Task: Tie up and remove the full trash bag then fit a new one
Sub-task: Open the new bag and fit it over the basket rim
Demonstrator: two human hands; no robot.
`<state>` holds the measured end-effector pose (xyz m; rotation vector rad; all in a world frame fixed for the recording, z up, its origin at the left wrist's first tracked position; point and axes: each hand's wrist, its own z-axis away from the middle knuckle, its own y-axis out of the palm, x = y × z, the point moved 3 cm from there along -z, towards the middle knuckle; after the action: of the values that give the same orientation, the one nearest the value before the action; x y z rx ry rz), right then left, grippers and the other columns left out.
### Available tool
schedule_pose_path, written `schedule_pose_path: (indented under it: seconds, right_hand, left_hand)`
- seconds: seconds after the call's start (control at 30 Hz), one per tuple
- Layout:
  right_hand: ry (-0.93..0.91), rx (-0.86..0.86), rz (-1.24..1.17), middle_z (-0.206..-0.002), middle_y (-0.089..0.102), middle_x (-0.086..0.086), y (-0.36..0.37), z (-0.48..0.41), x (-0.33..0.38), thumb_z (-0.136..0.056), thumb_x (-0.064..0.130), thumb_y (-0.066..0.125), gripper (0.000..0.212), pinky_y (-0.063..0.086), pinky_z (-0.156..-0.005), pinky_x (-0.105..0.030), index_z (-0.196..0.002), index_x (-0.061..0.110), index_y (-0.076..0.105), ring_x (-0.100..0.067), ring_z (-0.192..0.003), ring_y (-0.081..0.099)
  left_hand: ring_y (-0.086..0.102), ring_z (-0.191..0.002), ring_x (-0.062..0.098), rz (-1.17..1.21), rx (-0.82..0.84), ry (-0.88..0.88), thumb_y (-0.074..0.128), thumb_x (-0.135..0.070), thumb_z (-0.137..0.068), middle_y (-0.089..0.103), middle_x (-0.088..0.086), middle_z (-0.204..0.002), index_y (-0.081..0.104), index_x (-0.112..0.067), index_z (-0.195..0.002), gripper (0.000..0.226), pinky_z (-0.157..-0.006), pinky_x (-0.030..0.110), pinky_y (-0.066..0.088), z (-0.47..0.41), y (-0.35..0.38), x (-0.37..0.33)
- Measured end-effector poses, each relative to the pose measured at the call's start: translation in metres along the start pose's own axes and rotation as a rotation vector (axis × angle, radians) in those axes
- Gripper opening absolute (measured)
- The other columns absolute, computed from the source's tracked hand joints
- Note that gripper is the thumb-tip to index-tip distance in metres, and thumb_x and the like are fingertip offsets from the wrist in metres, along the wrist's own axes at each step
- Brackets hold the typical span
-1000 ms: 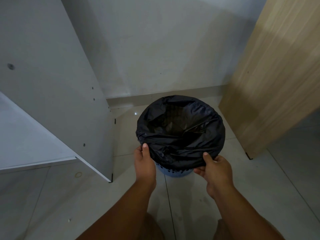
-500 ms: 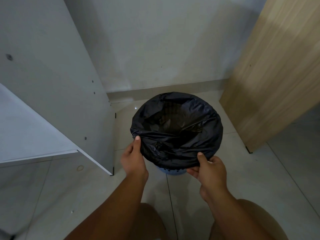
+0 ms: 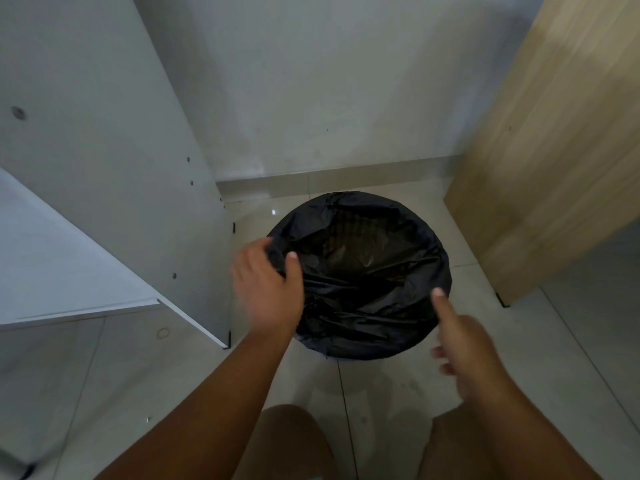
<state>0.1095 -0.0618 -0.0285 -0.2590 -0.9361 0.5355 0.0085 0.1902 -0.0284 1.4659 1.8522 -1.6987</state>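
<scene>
One black trash bag [image 3: 374,306], two hands at its near rim.

The bag is stretched open over a round mouth on the tiled floor [image 3: 540,362], between one white cabinet panel [image 3: 104,150] on the left and one wooden panel [image 3: 554,150] on the right. The left hand [image 3: 266,292] grips the bag's left rim, fingers curled outside and thumb [image 3: 292,259] over the edge. The right hand [image 3: 467,344] is blurred and holds nothing: one straight digit touches the near-right rim, the others loosely curled clear of the plastic.
</scene>
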Motion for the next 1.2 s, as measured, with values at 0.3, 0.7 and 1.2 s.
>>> schedule_pose_path:
  seconds: [0.3, 0.7, 1.2]
  right_hand:
    - [-0.56, 0.278, 0.146, -0.099, 0.066, 0.005, 0.056, -0.043, 0.09, -0.098, 0.062, 0.039, 0.043, 0.05, -0.088, -0.034, -0.103, 0.026, 0.062, -0.012, -0.096, 0.064]
    - [-0.246, 0.342, 0.294, -0.148, 0.05, -0.014, 0.093, -0.086, 0.085, -0.099, 0.067, 0.024, 0.077, 0.036, -0.113, -0.04, -0.145, 0.011, 0.051, -0.032, -0.137, 0.046]
    - [-0.522, -0.051, 0.435, -0.126, 0.059, -0.012, 0.027, -0.065, 0.057, -0.095, 0.034, 0.065, 0.057, 0.049, -0.084, -0.038, -0.141, 0.013, 0.039, -0.034, -0.112, 0.06]
  left_hand:
    - [0.064, -0.105, 0.02, 0.174, 0.838, -0.108, 0.033, -0.057, -0.104, 0.067, 0.001, -0.113, 0.059, -0.018, -0.121, 0.05, -0.092, 0.037, 0.05, -0.015, 0.045, -0.034]
    - [0.042, -0.141, 0.031, -0.076, 0.952, -0.302, 0.007, -0.078, -0.092, 0.041, 0.015, -0.157, 0.033, -0.021, -0.155, 0.089, -0.111, 0.039, 0.032, -0.009, 0.047, 0.002]
    - [0.061, -0.107, 0.022, -0.265, 0.988, -0.021, 0.003, -0.079, -0.087, 0.066, 0.004, -0.12, 0.059, -0.024, -0.124, 0.087, -0.096, 0.045, 0.049, 0.029, 0.037, 0.007]
